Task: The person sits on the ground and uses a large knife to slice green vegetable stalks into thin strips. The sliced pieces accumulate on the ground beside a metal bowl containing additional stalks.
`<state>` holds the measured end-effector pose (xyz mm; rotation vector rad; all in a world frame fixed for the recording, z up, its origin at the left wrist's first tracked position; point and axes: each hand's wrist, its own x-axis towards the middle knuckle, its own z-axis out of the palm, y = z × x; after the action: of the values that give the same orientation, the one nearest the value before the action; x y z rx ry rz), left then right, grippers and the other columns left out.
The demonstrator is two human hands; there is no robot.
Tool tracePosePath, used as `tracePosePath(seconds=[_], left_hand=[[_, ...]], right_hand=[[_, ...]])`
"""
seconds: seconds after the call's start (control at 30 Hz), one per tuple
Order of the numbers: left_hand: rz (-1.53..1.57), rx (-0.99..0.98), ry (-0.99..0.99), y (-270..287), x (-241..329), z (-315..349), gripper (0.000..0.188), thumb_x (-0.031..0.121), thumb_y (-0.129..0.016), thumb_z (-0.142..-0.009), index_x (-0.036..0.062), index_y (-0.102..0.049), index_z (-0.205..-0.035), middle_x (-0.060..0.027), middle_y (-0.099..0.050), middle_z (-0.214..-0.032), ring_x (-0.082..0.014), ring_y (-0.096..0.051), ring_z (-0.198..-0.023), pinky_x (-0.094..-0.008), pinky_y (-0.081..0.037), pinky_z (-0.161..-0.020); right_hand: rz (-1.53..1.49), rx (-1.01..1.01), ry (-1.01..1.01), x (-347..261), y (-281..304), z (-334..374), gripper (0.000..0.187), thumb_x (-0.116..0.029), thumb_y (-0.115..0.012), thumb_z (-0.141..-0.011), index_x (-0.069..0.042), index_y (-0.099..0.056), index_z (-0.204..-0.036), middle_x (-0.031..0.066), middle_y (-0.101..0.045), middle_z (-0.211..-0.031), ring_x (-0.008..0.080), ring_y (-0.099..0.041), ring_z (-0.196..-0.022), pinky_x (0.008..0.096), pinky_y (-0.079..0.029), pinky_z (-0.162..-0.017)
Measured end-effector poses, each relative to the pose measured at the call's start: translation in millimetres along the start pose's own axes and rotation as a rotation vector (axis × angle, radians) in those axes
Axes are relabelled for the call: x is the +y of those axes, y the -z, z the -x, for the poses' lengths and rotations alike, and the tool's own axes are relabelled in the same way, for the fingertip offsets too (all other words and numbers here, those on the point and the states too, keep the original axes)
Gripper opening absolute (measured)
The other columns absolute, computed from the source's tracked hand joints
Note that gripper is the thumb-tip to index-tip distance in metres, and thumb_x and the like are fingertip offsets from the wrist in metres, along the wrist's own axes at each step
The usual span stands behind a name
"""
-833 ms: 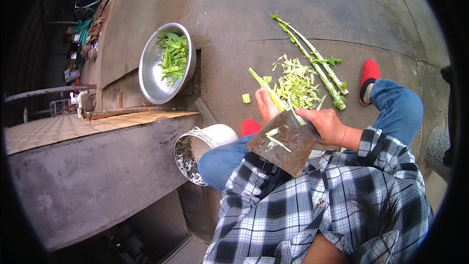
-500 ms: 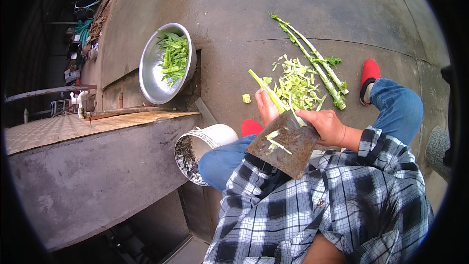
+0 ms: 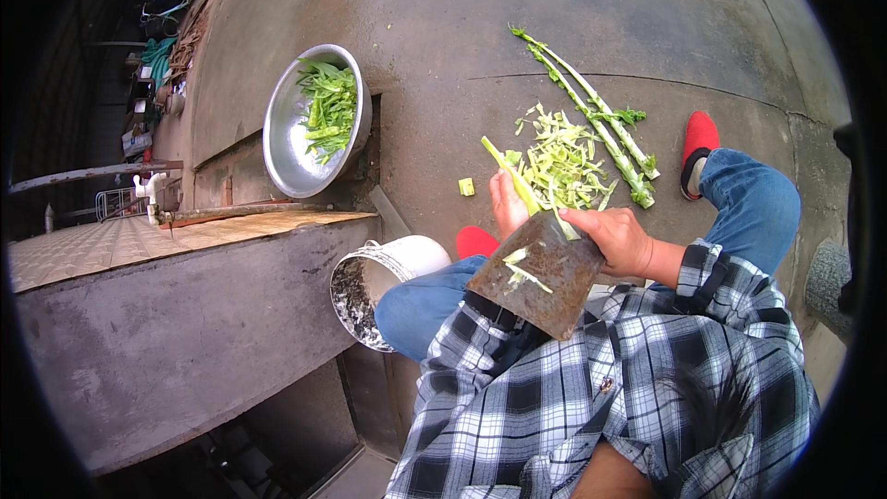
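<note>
Slender pale-green stalk (image 3: 511, 176): in the left hand (image 3: 507, 210), left of the right hand (image 3: 614, 238); long axis slants away, leftward.
Left grip: curled round the stalk.
Rust-brown metal cleaver (image 3: 540, 286): clasped in the right hand.
Pale-green peelings (image 3: 564, 164): heaped beyond.

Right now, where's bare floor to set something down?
Bare floor lies between the metal basin and the tips of two long stalks, and ahead of the right shoe. Crowded: around the peelings, hemmed by those stalks, the left hand and right hand.
</note>
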<state>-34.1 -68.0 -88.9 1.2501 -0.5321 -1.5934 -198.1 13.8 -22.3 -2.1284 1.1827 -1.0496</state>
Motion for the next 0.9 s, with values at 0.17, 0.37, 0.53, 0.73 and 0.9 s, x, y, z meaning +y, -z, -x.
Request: tracePosePath(seconds=[0.17, 0.37, 0.53, 0.73, 0.9], left_hand=[[-0.035, 0.001, -0.006, -9, 7, 10, 0.027, 0.031, -0.042, -0.097, 0.0064, -0.046, -0.106, -0.0048, -0.054, -0.088, -0.0122, -0.054, -0.077, -0.0275, -0.046, -0.070], [-0.934, -0.023, -0.995, -6, 2, 20, 0.023, 0.033, -0.039, -0.097, 0.0115, -0.047, -0.100, -0.0007, -0.050, -0.082, -0.0088, -0.049, -0.072, -0.0245, -0.044, -0.066], [-1.068, -0.251, -1.160, 7, -9, 14, 0.050, 0.030, -0.056, -0.084, 0.0013, -0.033, -0.118, -0.0142, -0.045, -0.101, -0.0261, -0.047, -0.092, -0.0396, -0.041, -0.080], [-1.026, -0.302, -1.072, -2, 6, 26, 0.068, 0.036, -0.068, -0.074, -0.0011, -0.035, -0.121, -0.0174, -0.046, -0.104, -0.0329, -0.047, -0.094, -0.0464, -0.040, -0.083], [0.077, -0.244, 0.071, -28, 21, 46, 0.025, 0.029, -0.043, -0.094, 0.0092, -0.044, -0.109, -0.0051, -0.050, -0.097, -0.0151, -0.049, -0.086, -0.0328, -0.044, -0.075]], right_hand=[[0.025, 0.003, -0.047, 5, -1, 0, 0.075, -0.005, -0.068, -0.057, -0.011, -0.042, -0.127, 0.0106, -0.061, -0.078, 0.0313, -0.061, -0.065, 0.0393, -0.049, -0.055], [0.062, 0.034, -0.104, 17, -6, 0, 0.079, -0.003, -0.068, -0.057, -0.011, -0.040, -0.130, 0.0132, -0.063, -0.089, 0.0326, -0.063, -0.073, 0.0399, -0.051, -0.061], [0.092, -0.018, -0.171, 22, -7, 0, 0.080, -0.001, -0.067, -0.057, -0.011, -0.038, -0.131, 0.0148, -0.063, -0.093, 0.0332, -0.063, -0.077, 0.0404, -0.051, -0.063], [0.118, -0.034, -0.245, 21, -4, -3, 0.079, -0.001, -0.066, -0.058, -0.012, -0.038, -0.131, 0.0142, -0.063, -0.091, 0.0333, -0.063, -0.075, 0.0400, -0.051, -0.062], [0.084, -0.015, -0.191, 17, -3, -3, 0.081, -0.002, -0.066, -0.057, -0.012, -0.038, -0.132, 0.0132, -0.063, -0.087, 0.0323, -0.063, -0.074, 0.0395, -0.051, -0.062]])
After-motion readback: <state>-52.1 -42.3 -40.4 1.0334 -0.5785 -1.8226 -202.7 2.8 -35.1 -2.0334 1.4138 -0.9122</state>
